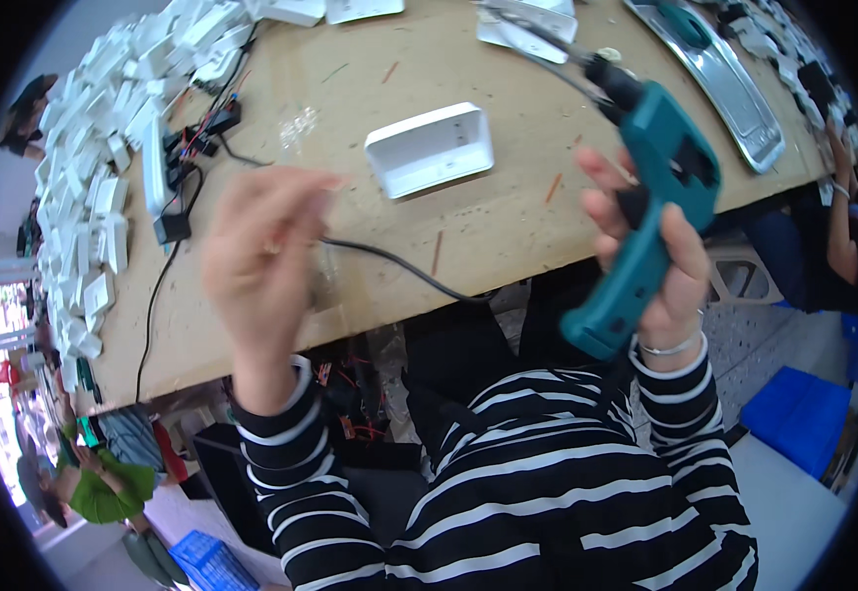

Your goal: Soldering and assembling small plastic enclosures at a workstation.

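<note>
- The right hand (680,300), right of centre, is closed around the grip of the drill (640,251); the drill's nose points to the upper left, and its butt reaches down past the table's front edge.
- The left hand (271,231), left of centre, is blurred over the table (512,231); I cannot tell how wide its grip is or whether it holds anything.
- The white case (434,153) sits at upper centre, between the hands and apart from both, well in from the front edge.
- That edge slants up from lower left to the right; brown surface with a few scraps lies between it and the case.
- A black cable (404,264) crosses this strip from beside the left hand to the edge.
- The heap of white parts (94,197) bounds the left side.
- The metal tray (759,138) bounds the upper right, its near end close to the edge.
</note>
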Tool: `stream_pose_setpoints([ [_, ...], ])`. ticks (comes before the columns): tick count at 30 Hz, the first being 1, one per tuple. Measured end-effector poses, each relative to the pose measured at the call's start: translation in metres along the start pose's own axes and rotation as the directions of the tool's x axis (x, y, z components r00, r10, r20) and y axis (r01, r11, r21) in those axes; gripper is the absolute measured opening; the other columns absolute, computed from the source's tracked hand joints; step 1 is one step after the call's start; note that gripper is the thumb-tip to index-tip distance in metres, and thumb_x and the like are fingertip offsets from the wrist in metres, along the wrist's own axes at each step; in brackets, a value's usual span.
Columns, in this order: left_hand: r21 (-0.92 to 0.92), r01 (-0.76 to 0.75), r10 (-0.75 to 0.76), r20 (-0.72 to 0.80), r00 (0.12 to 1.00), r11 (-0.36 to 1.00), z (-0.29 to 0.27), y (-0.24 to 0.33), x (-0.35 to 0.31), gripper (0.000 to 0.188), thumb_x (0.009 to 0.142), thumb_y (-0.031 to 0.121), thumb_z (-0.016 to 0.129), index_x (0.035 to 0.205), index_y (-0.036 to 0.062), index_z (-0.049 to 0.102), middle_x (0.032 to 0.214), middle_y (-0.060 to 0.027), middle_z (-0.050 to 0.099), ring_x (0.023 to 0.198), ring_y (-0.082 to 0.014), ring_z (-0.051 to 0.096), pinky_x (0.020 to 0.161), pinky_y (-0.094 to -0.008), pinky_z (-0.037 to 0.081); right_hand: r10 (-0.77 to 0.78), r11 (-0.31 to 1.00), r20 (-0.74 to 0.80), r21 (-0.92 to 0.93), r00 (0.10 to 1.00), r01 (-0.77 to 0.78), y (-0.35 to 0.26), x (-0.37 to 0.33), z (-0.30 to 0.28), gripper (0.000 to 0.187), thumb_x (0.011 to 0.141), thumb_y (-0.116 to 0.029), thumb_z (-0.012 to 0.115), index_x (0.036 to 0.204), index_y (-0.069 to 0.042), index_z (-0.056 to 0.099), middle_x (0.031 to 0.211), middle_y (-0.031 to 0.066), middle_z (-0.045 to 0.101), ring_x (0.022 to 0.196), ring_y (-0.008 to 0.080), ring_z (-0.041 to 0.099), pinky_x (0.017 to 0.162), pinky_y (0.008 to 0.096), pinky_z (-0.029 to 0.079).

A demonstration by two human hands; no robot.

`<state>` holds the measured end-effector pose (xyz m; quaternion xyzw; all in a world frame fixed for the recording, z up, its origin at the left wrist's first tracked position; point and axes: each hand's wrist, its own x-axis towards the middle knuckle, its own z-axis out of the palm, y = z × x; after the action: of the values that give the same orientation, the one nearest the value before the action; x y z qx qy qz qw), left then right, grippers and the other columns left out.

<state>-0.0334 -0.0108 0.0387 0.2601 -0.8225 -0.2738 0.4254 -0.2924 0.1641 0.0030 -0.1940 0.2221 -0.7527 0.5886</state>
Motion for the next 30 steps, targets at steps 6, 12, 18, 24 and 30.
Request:
stream_pose_setpoints([
  [6, 0.211, -0.119, 0.107, 0.071, 0.992, 0.970, 0.066, 0.009, -0.002, 0.029, 0.072, -0.008, 0.066, 0.098, 0.0029, 0.068, 0.087, -0.0097, 0.057, 0.074, -0.0243, 0.059, 0.064, -0.0330, 0.048, 0.034, 0.988, -0.085, -0.146, 0.996, -0.046, 0.028, 0.041, 0.014, 0.056, 0.097, -0.020, 0.053, 0.144, 0.001, 0.031, 0.143, 0.0237, 0.040, 0.130, 0.0369, 0.046, 0.105, 0.0423, 0.045],
  [12, 0.332, -0.158, 0.145, 0.064, 0.987, 0.930, 0.083, 0.006, -0.003, 0.026, 0.072, -0.003, 0.069, 0.097, 0.0036, 0.068, 0.084, -0.0073, 0.059, 0.069, -0.0251, 0.060, 0.059, -0.0342, 0.048, 0.070, 0.993, -0.125, -0.085, 0.990, -0.081, 0.036, 0.053, 0.015, 0.055, 0.096, -0.020, 0.053, 0.141, 0.006, 0.033, 0.139, 0.0260, 0.043, 0.130, 0.0367, 0.045, 0.110, 0.0426, 0.040],
  [18, 0.357, -0.128, 0.128, 0.023, 0.991, 0.925, 0.093, 0.007, -0.007, 0.022, 0.072, 0.002, 0.072, 0.093, 0.0066, 0.068, 0.081, -0.0047, 0.061, 0.067, -0.0208, 0.059, 0.058, -0.0311, 0.043, 0.034, 0.988, -0.173, -0.140, 0.984, -0.059, 0.032, 0.038, 0.018, 0.058, 0.095, -0.020, 0.055, 0.142, 0.005, 0.031, 0.142, 0.0257, 0.041, 0.132, 0.0366, 0.042, 0.113, 0.0425, 0.036],
  [24, 0.414, -0.176, 0.192, 0.003, 0.981, 0.893, 0.098, 0.009, -0.004, 0.020, 0.072, 0.004, 0.074, 0.091, 0.0080, 0.068, 0.078, -0.0023, 0.060, 0.068, -0.0171, 0.057, 0.065, -0.0305, 0.038, 0.015, 0.982, -0.170, -0.185, 0.985, -0.047, 0.030, 0.030, 0.016, 0.061, 0.095, -0.021, 0.056, 0.145, 0.003, 0.029, 0.143, 0.0249, 0.040, 0.133, 0.0366, 0.041, 0.111, 0.0428, 0.037],
  [30, 0.470, -0.214, 0.222, 0.040, 0.974, 0.856, 0.097, 0.011, -0.005, 0.018, 0.072, 0.004, 0.074, 0.088, 0.0089, 0.068, 0.077, -0.0007, 0.059, 0.064, -0.0153, 0.053, 0.069, -0.0310, 0.029, -0.105, 0.906, -0.148, -0.422, 0.983, 0.033, 0.006, -0.009, 0.012, 0.064, 0.092, -0.024, 0.060, 0.142, 0.005, 0.032, 0.134, 0.0256, 0.049, 0.116, 0.0329, 0.057, 0.093, 0.0410, 0.052],
])
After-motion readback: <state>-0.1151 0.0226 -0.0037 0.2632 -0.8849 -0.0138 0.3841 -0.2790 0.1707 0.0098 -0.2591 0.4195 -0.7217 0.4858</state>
